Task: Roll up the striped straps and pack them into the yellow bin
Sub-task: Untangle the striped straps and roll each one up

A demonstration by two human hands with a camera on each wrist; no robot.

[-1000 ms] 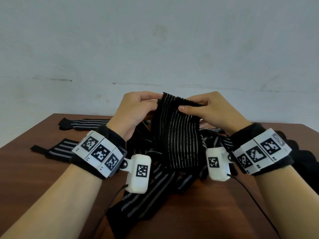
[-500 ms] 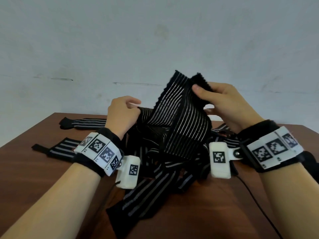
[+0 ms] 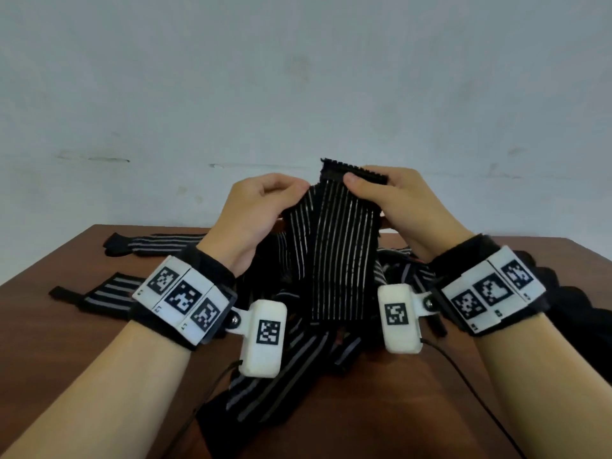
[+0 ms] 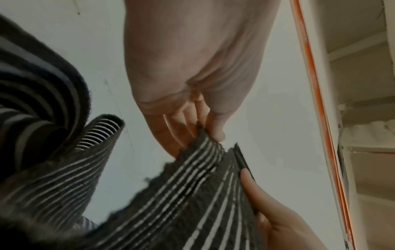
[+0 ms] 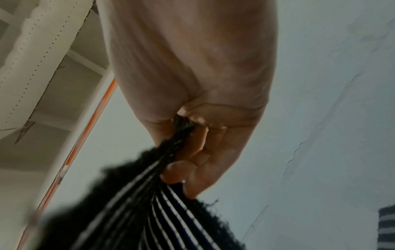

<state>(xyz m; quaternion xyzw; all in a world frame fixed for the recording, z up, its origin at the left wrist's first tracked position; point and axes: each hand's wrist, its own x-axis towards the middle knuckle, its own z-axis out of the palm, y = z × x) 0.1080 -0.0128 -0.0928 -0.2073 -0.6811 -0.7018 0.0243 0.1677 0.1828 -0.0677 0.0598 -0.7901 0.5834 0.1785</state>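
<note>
A black strap with thin white stripes [image 3: 334, 246] hangs upright above the table, held by its top end between both hands. My left hand [image 3: 261, 207] pinches its left top corner; in the left wrist view my left fingers [image 4: 215, 133] pinch the strap's edge [image 4: 192, 177]. My right hand [image 3: 397, 200] grips the right top edge with the thumb in front; in the right wrist view my right fingers [image 5: 192, 162] curl round the bunched strap [image 5: 149, 203]. Under it lies a heap of more striped straps [image 3: 281, 369]. The yellow bin is not in view.
The brown wooden table [image 3: 66, 326] ends at a pale wall behind. Two loose straps lie on its left side, one far [image 3: 155, 243] and one nearer [image 3: 99, 293]. Dark fabric [image 3: 563, 303] lies at the right edge. Cables trail from the wrist cameras.
My right hand, which had lifted the strap's end up, came back down level with the left. The strap, twisted half a second ago, now hangs flat and straight between both hands.
</note>
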